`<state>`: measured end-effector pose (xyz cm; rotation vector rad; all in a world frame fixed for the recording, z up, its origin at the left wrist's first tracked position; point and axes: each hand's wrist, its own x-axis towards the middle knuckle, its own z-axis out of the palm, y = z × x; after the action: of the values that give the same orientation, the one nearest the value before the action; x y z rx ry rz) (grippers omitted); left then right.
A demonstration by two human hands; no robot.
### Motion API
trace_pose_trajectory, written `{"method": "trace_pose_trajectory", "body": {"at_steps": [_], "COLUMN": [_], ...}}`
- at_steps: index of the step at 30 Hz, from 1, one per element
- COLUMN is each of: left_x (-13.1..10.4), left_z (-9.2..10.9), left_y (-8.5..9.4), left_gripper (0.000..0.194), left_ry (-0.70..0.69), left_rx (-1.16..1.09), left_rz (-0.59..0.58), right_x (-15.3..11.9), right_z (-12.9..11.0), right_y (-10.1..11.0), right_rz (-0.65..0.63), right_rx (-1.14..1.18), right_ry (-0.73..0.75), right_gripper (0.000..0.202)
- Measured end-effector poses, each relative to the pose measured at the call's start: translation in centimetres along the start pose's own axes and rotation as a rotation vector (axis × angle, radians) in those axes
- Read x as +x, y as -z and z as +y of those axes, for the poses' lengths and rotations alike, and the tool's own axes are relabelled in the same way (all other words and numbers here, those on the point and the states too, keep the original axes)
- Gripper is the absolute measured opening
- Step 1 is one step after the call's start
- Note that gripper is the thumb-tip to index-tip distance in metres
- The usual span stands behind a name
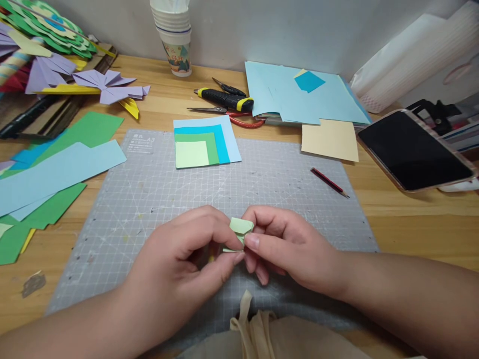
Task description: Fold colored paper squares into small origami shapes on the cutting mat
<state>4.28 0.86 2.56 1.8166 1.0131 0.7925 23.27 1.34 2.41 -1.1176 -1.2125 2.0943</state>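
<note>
Over the grey cutting mat (149, 214), a small folded piece of light green paper (241, 226) is pinched between both hands. My left hand (187, 249) grips its lower left part with thumb and forefinger. From the other side, my right hand (288, 244) holds it with the thumb in front and the fingers curled behind. Part of the paper is hidden by the fingertips. Beyond the hands lies a stack of square paper sheets (205, 132) in light blue, blue, green and pale green, staggered by size. A red and black pencil (329, 182) rests on the mat at the right.
Paper strips (60, 174) and paper flowers (108, 85) lie at the left. Paper cups (175, 45) stand at the back, near a utility knife (224, 98) and scissors (224, 112). Light blue sheets (284, 94), a beige card (329, 140) and a tablet (415, 152) are at the right.
</note>
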Motion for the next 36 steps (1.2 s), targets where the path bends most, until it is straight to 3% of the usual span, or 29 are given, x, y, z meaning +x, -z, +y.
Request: {"method": "trace_pose_trajectory", "body": {"at_steps": [12, 18, 20, 23, 25, 29, 36], "left_x": [0.2, -0.1, -0.4, -0.3, 0.1, 0.8, 1.0], "left_z": [0.2, 0.1, 0.0, 0.1, 0.2, 0.5, 0.6], "left_y": [0.0, -0.1, -0.2, -0.4, -0.4, -0.5, -0.2], "left_gripper": [0.011, 0.011, 0.005, 0.021, 0.021, 0.011, 0.012], "left_ry": [0.094, 0.115, 0.182, 0.334, 0.415, 0.483, 0.493], "left_rx": [0.017, 0.012, -0.078, -0.334, -0.435, -0.359, -0.418], "left_rz": [0.03, 0.013, 0.042, 0.096, 0.062, -0.063, -0.082], "right_x": [0.1, 0.1, 0.2, 0.1, 0.1, 0.0, -0.1], "right_z": [0.5, 0.1, 0.0, 0.1, 0.3, 0.4, 0.4], "right_y": [0.4, 0.0, -0.2, -0.4, -0.5, -0.7, -0.3], "right_rz": [-0.03, 0.041, 0.064, 0.075, 0.079, 0.076, 0.021], "right_rx": [0.074, 0.001, -0.019, -0.043, -0.074, -0.11, -0.063], "right_ry": [0.025, -0.026, -0.047, -0.047, -0.035, -0.035, 0.002], "right_gripper": [0.013, 0.016, 0.016, 0.016, 0.018, 0.017, 0.012]}}
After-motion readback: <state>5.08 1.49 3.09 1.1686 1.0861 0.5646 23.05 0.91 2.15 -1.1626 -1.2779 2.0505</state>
